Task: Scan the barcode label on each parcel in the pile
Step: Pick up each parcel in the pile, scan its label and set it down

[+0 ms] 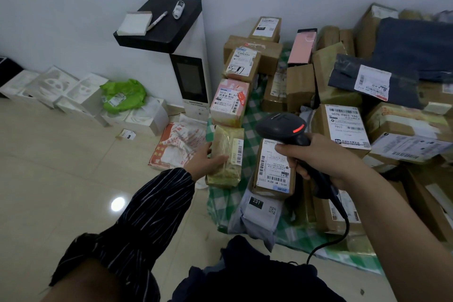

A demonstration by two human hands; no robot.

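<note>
**Spotter:** Nearest you, the scanner cable [328, 243] trails down from your right grip [316, 154] over the green checked cloth [247, 135]. That grip is closed round the handle of the black scanner [282, 127], whose head shows a red glow.

**Checker:** Your left grip [208, 159], across from it, holds the yellow padded parcel [225, 140] by its left edge, thumb laid over the face. Its barcode label [239, 152] runs down the edge nearer the scanner.

**Spotter:** Here is the risk. Just under your right grip lies a brown box [272, 169] with barcodes of its own, close beside the yellow parcel's. Aim loosely and I think you read the wrong label, or log one parcel twice.

**Checker:** The yellow wrap is creased and shiny too, so a curled label may refuse to read. And if you swing wide, the cable could drag the grey bag marked 231 [257, 213] below your right grip.

**Spotter:** Beyond your grips, the pink box [229, 102] shows its label. So does the big carton [343, 127] to the right of the scanner.

**Checker:** Some things you can't settle from here. The scanner's window faces away, so no beam shows, and whether your finger presses the trigger is hidden. Many cartons farther off show no label, and the pile runs off the right edge.
</note>
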